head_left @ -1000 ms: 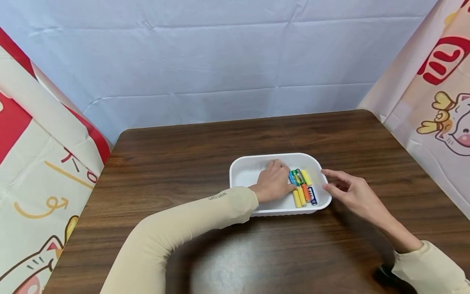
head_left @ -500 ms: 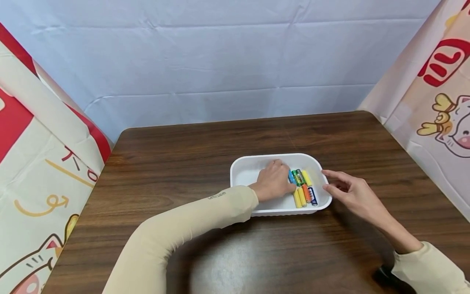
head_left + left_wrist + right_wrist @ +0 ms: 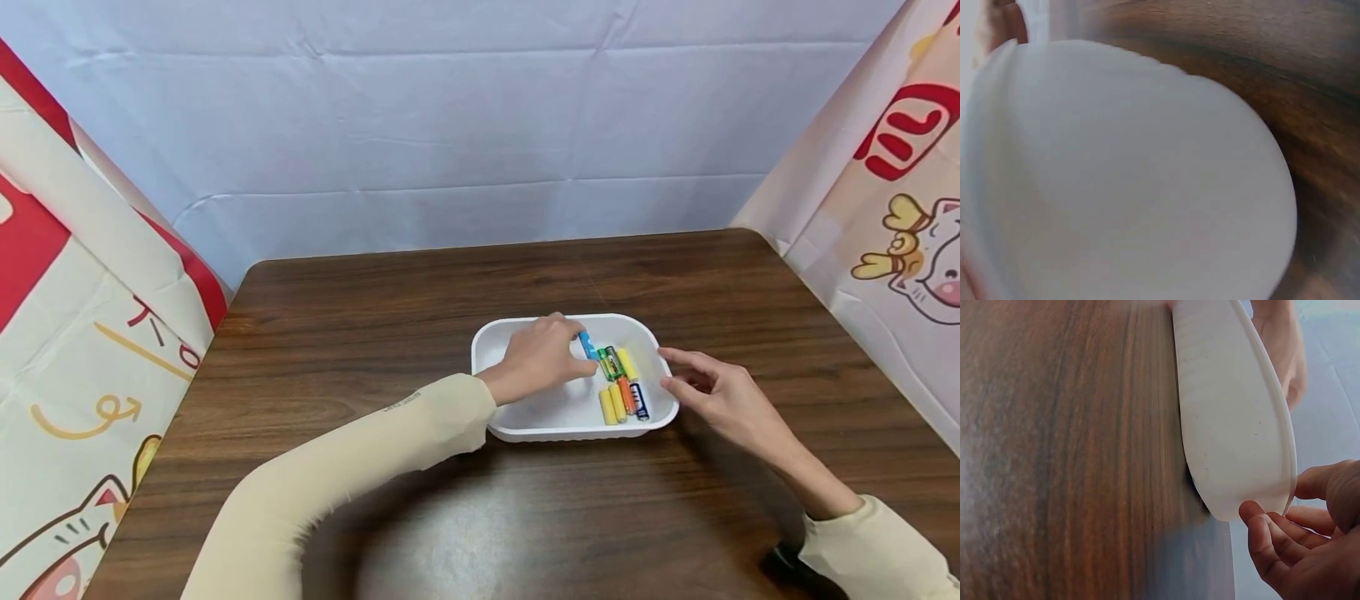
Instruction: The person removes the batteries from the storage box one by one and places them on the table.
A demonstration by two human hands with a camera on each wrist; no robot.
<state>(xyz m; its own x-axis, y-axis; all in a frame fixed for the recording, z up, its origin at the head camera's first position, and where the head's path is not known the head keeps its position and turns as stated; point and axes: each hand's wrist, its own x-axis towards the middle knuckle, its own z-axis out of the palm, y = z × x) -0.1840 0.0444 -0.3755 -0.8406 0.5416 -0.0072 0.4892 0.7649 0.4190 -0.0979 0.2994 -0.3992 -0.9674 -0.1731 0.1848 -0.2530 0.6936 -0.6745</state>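
Note:
In the head view a white plastic tray (image 3: 525,427) sits on the wooden table, with several small batteries in its right half. My left hand (image 3: 540,357) is over the tray and pinches a blue battery (image 3: 587,345) between thumb and fingers. Just right of it lie a green battery (image 3: 605,364), a yellow one (image 3: 627,363), an orange one (image 3: 626,395) and a dark blue one (image 3: 639,401). At the tray's right end, my right hand (image 3: 723,396) holds the rim; in the right wrist view its thumb and bent fingers are on the tray end.
The brown table (image 3: 360,333) extends around the tray. A pale cloth (image 3: 450,142) hangs behind its far edge, and printed cloths hang at both sides. A dark object (image 3: 795,567) is beside the right sleeve. The left wrist view is blurred and mostly filled by the tray wall (image 3: 1147,162).
My left hand has risen and shifted left and away from the other batteries, with the blue battery moving along in it. My right hand stays at the tray rim.

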